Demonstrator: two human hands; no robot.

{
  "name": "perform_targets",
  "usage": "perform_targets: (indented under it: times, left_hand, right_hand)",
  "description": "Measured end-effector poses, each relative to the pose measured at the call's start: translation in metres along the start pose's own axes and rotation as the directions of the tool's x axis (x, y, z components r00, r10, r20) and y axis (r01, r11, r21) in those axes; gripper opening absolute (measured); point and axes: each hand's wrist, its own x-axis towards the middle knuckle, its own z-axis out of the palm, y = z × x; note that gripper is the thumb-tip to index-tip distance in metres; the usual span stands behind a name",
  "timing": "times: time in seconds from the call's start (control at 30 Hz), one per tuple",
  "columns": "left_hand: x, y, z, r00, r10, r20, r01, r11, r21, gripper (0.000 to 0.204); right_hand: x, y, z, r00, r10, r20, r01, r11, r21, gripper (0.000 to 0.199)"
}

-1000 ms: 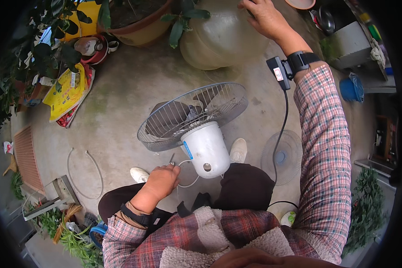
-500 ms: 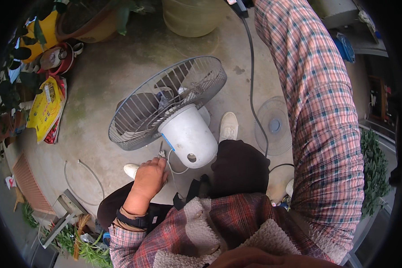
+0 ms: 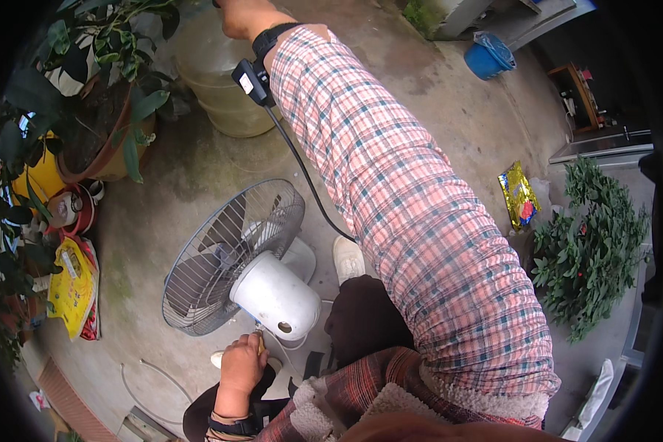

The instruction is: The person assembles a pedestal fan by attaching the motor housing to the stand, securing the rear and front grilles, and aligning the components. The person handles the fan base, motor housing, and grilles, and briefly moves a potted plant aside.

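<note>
R arm now further out, right hand grip unclear; left hand clamped on tool under fan.

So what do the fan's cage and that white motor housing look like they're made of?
The fan cage looks like thin metal wire, grey and dull: fine radial spokes with daylight showing between them. The motor housing looks like moulded plastic, white and smooth with a soft sheen and rounded edges; painted metal can't be ruled out. The left hand sits just beneath it, gripping something small I can't identify.
</note>
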Motion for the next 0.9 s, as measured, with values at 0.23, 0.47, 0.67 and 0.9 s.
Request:
perform_targets:
  times: [0.23,0.47,0.67,0.9]
  left_hand:
    - [-0.001,0.002,0.000,1.000,0.000,-0.012,0.000,0.999,-0.037,0.039]
    - [-0.003,0.005,0.007,1.000,0.018,-0.015,-0.018,1.000,0.009,0.038]
    - [-0.004,0.012,0.021,1.000,-0.001,0.021,-0.001,0.997,0.080,0.039]
    - [-0.023,0.024,0.035,0.995,-0.069,0.066,0.062,0.993,0.097,0.038]
  right_hand:
    - [-0.082,0.087,0.055,0.978,-0.197,0.066,0.197,0.980,0.004,0.058]
    - [-0.364,0.184,-0.006,0.890,0.005,0.456,-0.016,1.000,0.019,0.055]
    - [-0.599,0.207,-0.061,0.653,0.563,0.507,-0.652,0.758,-0.003,0.040]
    - [-0.774,0.202,-0.055,0.334,0.864,0.377,-0.910,0.400,-0.110,0.043]
